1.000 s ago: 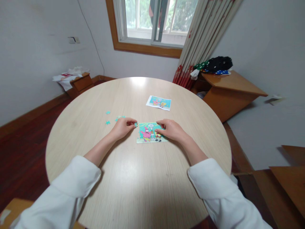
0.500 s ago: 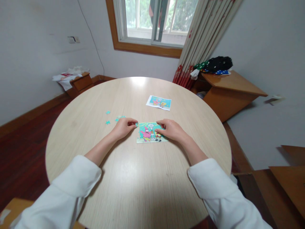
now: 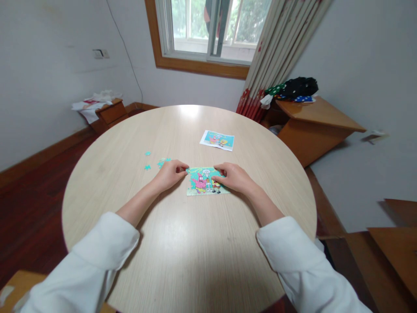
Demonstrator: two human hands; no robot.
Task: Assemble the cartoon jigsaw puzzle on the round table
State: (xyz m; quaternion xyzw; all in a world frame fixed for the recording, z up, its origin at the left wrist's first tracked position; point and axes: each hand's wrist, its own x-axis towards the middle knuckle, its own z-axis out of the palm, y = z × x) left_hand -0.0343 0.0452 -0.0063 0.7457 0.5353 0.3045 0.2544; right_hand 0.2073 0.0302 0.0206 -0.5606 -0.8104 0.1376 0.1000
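Observation:
A jigsaw puzzle [image 3: 202, 184] with pink, yellow and teal cartoon figures lies flat on the round table [image 3: 195, 243]. My left hand [image 3: 171, 174] is closed in a pinch at its upper left corner, on a small teal puzzle piece [image 3: 187, 171] mostly covered by the fingertips. Across the puzzle's right side rests my right hand [image 3: 233, 176], thumb on the picture and fingers at the top edge, hiding part of that side. Several loose teal pieces [image 3: 161, 163] lie just beyond my left hand, partly behind it.
A printed picture card [image 3: 218, 140] of the same cartoon scene lies farther back on the table. Two single teal pieces, one of them a far piece [image 3: 147, 153], sit to the left. Beyond the table's right edge stands a wooden cabinet [image 3: 312, 121] with cloths on top.
My left hand has shifted very slightly right, bringing the teal piece closer against the puzzle's corner. My right hand stays in place on the puzzle.

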